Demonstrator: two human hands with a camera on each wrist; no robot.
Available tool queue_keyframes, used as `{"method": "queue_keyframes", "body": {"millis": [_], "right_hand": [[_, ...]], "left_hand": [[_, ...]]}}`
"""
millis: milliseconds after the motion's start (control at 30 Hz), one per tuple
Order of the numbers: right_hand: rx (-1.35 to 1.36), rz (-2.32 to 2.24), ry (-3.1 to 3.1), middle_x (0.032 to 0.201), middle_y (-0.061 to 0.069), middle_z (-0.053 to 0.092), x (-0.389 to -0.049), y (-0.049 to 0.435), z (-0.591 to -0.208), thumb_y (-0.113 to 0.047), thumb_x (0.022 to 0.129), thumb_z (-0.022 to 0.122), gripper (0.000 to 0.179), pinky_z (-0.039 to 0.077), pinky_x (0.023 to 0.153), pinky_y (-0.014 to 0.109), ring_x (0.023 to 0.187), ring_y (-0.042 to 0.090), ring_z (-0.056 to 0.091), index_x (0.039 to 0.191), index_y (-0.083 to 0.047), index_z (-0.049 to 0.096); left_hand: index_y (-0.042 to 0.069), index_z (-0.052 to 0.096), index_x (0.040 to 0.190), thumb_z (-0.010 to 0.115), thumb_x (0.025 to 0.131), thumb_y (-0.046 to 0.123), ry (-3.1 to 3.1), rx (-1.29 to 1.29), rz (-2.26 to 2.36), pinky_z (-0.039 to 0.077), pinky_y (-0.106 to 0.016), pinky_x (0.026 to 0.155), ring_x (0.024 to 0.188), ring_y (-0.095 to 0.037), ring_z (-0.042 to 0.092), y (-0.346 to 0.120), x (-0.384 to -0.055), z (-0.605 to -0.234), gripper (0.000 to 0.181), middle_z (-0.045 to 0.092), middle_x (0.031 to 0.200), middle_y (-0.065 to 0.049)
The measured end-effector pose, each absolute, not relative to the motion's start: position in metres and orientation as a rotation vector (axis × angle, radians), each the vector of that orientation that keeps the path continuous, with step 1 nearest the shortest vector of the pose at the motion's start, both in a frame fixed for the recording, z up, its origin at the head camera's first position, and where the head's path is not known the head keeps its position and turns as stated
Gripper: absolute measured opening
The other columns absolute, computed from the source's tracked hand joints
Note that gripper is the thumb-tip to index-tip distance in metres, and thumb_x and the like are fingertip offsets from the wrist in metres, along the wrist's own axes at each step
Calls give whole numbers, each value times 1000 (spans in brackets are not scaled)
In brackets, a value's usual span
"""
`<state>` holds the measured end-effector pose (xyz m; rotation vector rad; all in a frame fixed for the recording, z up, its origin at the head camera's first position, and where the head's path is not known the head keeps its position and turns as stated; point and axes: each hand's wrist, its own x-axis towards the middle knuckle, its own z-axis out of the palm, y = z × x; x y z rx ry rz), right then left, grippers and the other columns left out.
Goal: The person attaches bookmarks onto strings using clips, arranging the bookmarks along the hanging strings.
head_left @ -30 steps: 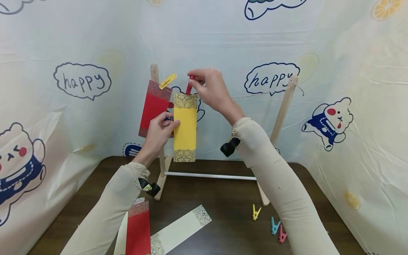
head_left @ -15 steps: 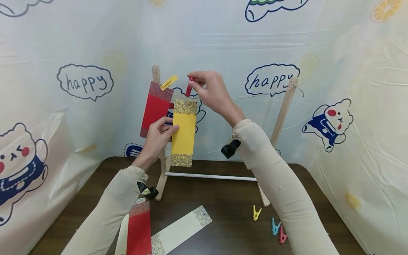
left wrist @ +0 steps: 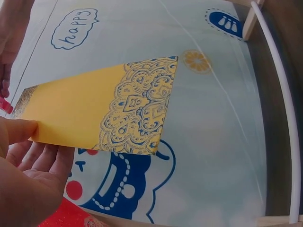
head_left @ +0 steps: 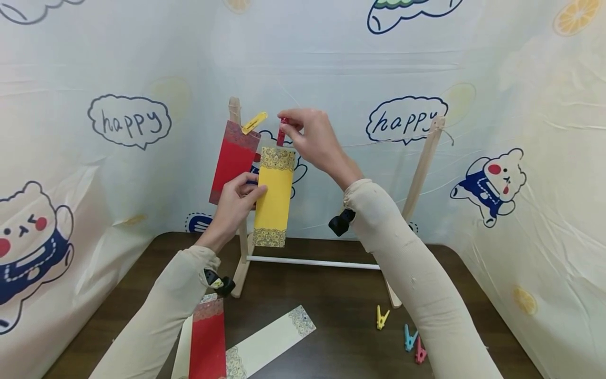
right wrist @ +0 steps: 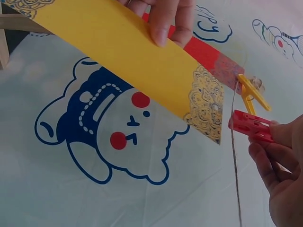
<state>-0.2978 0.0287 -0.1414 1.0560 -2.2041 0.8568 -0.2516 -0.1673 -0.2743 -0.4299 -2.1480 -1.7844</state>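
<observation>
A yellow card (head_left: 274,197) with patterned bands at both ends hangs upright from my left hand (head_left: 235,202), which pinches its left edge between thumb and fingers. Above its top edge, my right hand (head_left: 314,134) pinches a red clothespin (head_left: 281,132). In the right wrist view the clothespin's (right wrist: 251,126) tip is at the string (right wrist: 235,175), and a small gap separates it from the card (right wrist: 142,61). Left of these, a red card (head_left: 233,158) hangs from the string under a yellow clothespin (head_left: 254,122), partly behind my left hand.
The string runs between two wooden posts (head_left: 423,168) joined low down by a white rod (head_left: 312,261). On the dark table (head_left: 331,321) lie a white card (head_left: 274,339), another red card (head_left: 207,342), and yellow (head_left: 381,318), blue (head_left: 410,338) and pink (head_left: 420,351) clothespins.
My left hand has lowered the yellow card slightly, so its top edge sits a little below the string. The right hand and the red clothespin have barely moved.
</observation>
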Motion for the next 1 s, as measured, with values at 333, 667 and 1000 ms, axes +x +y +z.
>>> {"method": "queue_keyframes", "body": {"millis": [333,667,1000], "right_hand": [[1054,881,-2245,113,6,72,-301,29,-143,-17,99,62,30,51,80,18,91,10,64,127,-6,67],[1069,959,-2332,110,9,71,-303,29,-147,-16,99,62,30,53,71,22,90,23,67,126,-3,67],[1059,944,-2437,110,8,71,-306,34,-153,-23,102,58,39,55,83,24,91,14,65,133,0,60]], "left_hand": [[3,57,122,63,99,23,-2174,-408,-1797,59,-30,79,94,-23,69,-167,-253,-273,31,70,114,-18],[2,57,124,63,99,21,-2152,-436,-1794,59,-28,80,94,-21,70,-169,-251,-272,31,69,116,-20],[1,55,125,60,101,19,-2245,-403,-1785,58,-36,86,102,-28,67,-171,-254,-276,31,67,119,-20]]}}
